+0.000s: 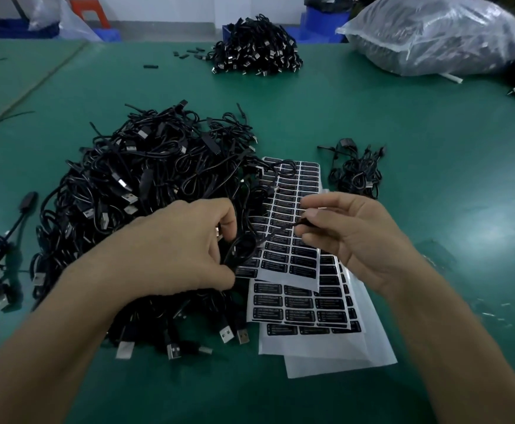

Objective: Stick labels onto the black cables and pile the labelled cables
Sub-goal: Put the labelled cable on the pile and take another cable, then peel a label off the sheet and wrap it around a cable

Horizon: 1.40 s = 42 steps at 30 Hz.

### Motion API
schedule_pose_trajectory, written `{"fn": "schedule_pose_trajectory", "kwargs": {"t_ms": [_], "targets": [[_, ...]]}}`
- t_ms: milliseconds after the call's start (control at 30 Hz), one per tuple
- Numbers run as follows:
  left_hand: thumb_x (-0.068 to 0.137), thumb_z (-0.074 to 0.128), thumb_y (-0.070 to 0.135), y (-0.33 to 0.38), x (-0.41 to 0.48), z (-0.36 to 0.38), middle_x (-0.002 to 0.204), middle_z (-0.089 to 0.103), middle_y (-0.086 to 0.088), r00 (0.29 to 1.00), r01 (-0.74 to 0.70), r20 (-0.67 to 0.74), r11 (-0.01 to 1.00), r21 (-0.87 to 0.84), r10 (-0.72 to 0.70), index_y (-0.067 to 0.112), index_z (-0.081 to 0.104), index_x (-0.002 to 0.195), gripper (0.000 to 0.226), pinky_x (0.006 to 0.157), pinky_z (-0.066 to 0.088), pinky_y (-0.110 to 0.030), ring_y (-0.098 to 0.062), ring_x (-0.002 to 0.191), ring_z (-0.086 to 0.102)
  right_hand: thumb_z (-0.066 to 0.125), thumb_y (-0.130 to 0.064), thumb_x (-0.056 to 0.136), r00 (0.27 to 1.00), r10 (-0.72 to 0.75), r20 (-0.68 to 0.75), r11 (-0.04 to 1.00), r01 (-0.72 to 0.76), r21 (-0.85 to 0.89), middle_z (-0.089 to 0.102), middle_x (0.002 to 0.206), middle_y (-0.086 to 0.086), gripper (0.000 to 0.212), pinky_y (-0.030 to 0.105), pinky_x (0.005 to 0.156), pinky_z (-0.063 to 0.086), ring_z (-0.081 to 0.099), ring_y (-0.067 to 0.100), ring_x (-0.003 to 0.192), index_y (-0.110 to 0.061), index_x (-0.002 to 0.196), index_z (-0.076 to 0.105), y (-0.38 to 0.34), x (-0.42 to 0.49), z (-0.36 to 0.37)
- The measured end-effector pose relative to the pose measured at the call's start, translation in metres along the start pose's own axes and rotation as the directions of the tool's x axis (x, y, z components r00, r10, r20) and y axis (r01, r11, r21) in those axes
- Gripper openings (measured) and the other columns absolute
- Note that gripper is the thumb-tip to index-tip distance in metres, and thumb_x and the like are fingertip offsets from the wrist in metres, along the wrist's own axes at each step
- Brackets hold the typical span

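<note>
Cable (276,232) runs taut between both hands above the label sheets (299,270), rising left to right. Left hand (186,246) grips its looped part, right hand (354,237) pinches the thin end. Small cable pile (357,175) is nearer the right hand.

Table mat (433,179): plain dark green. Cable pile (146,179): black, plugs (226,335) tipped in silver. Label sheets (326,347): white backing, black labels (299,316) set in rows, printed in white. Stool (89,10): orange-red. Crate (329,16): blue.
</note>
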<state>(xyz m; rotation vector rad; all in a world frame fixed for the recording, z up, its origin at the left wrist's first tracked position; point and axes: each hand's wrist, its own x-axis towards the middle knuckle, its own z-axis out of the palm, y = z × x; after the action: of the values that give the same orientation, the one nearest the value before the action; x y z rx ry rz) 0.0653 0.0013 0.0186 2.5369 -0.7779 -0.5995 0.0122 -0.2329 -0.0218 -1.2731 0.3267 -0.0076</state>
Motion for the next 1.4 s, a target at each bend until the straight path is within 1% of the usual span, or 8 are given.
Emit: {"fn": "schedule_pose_trajectory", "kwargs": {"t_ms": [167, 400, 533, 667, 833, 1000, 1133, 1400], "targets": [[0.052, 0.056, 0.086, 0.007, 0.001, 0.008, 0.09, 0.061, 0.025, 0.966, -0.032, -0.255, 0.997, 0.067, 0.048, 0.049, 0.054, 0.093, 0.056, 0.069, 0.051, -0.027, 0.015, 0.084, 0.053, 0.082, -0.021, 0.061, 0.976, -0.185, 0.116, 0.966, 0.203, -0.16, 0.073, 0.075, 0.005, 0.016, 0.018, 0.054, 0.05, 0.067, 0.012, 0.063, -0.023, 0.075, 0.077, -0.002, -0.005, 0.006], [0.09, 0.053, 0.062, 0.03, 0.014, 0.039, 0.083, 0.07, 0.017, 0.896, -0.272, -0.411, 0.939, -0.212, 0.167, 0.04, 0.065, 0.093, 0.026, 0.068, 0.056, -0.033, -0.004, 0.076, 0.066, 0.085, -0.028, 0.06, 0.937, -0.244, 0.25, 0.963, 0.265, -0.054, 0.073, 0.071, 0.006, 0.018, 0.02, 0.054, 0.052, 0.065, 0.012, 0.059, -0.022, 0.076, 0.078, -0.003, -0.009, 0.012], [0.097, 0.054, 0.04, 0.025, 0.021, 0.047, 0.064, 0.059, 0.005, 0.88, -0.301, -0.444, 0.922, -0.244, 0.17, 0.03, 0.06, 0.079, 0.022, 0.043, 0.038, -0.018, -0.005, 0.046, 0.046, 0.072, -0.038, 0.082, 0.991, -0.131, 0.008, 0.979, 0.131, -0.156, 0.073, 0.086, 0.007, 0.02, 0.024, 0.061, 0.056, 0.07, 0.018, 0.073, -0.019, 0.08, 0.076, -0.002, -0.01, 0.01], [0.099, 0.04, 0.041, 0.021, 0.024, 0.054, 0.064, 0.058, -0.01, 0.899, -0.264, -0.425, 0.908, -0.324, 0.11, 0.021, 0.053, 0.083, 0.029, 0.045, 0.044, -0.038, -0.02, 0.047, 0.044, 0.066, -0.035, 0.094, 0.973, -0.106, -0.207, 0.962, 0.048, -0.269, 0.067, 0.107, -0.006, 0.013, 0.039, 0.079, 0.061, 0.066, 0.018, 0.103, -0.024, 0.1, 0.07, -0.011, -0.012, -0.002], [0.099, 0.035, 0.04, 0.019, 0.024, 0.055, 0.071, 0.072, 0.007, 0.932, -0.211, -0.356, 0.901, -0.38, 0.068, 0.021, 0.052, 0.077, 0.034, 0.063, 0.057, -0.035, -0.012, 0.062, 0.067, 0.069, -0.028, 0.092, 0.979, 0.076, -0.191, 0.996, -0.065, 0.062, 0.055, 0.123, 0.0, 0.01, 0.058, 0.079, 0.059, 0.058, 0.034, 0.113, -0.026, 0.101, 0.067, -0.019, -0.015, -0.004], [0.104, 0.037, 0.025, 0.017, 0.027, 0.05, 0.066, 0.071, -0.003, 0.94, -0.191, -0.341, 0.832, -0.521, 0.003, 0.001, 0.052, 0.078, 0.038, 0.06, 0.048, -0.012, -0.009, 0.059, 0.066, 0.072, -0.017, 0.089, 0.979, 0.137, -0.15, 0.97, -0.101, 0.223, 0.059, 0.123, 0.008, 0.029, 0.04, 0.065, 0.06, 0.065, 0.029, 0.097, -0.01, 0.115, 0.061, -0.013, -0.012, -0.002], [0.101, 0.048, 0.035, 0.015, 0.028, 0.044, 0.054, 0.055, 0.008, 0.942, -0.127, -0.326, 0.811, -0.571, -0.082, 0.011, 0.049, 0.076, 0.034, 0.067, 0.047, -0.009, -0.007, 0.056, 0.058, 0.079, -0.017, 0.082, 0.982, 0.186, -0.014, 0.978, -0.187, -0.097, 0.071, 0.102, 0.015, 0.059, 0.028, 0.054, 0.056, 0.067, 0.02, 0.067, -0.008, 0.133, 0.05, -0.005, -0.009, 0.002], [0.075, 0.075, 0.021, 0.012, 0.023, 0.042, 0.064, 0.068, 0.006, 0.961, -0.103, -0.262, 0.994, -0.046, 0.087, 0.016, 0.045, 0.08, 0.031, 0.053, 0.044, -0.01, 0.003, 0.054, 0.06, 0.077, 0.005, 0.08, 0.978, 0.2, 0.063, 0.937, -0.171, -0.305, 0.077, 0.085, 0.012, 0.043, 0.021, 0.042, 0.05, 0.074, 0.025, 0.064, -0.009, 0.115, 0.057, 0.002, -0.011, 0.007]]}}
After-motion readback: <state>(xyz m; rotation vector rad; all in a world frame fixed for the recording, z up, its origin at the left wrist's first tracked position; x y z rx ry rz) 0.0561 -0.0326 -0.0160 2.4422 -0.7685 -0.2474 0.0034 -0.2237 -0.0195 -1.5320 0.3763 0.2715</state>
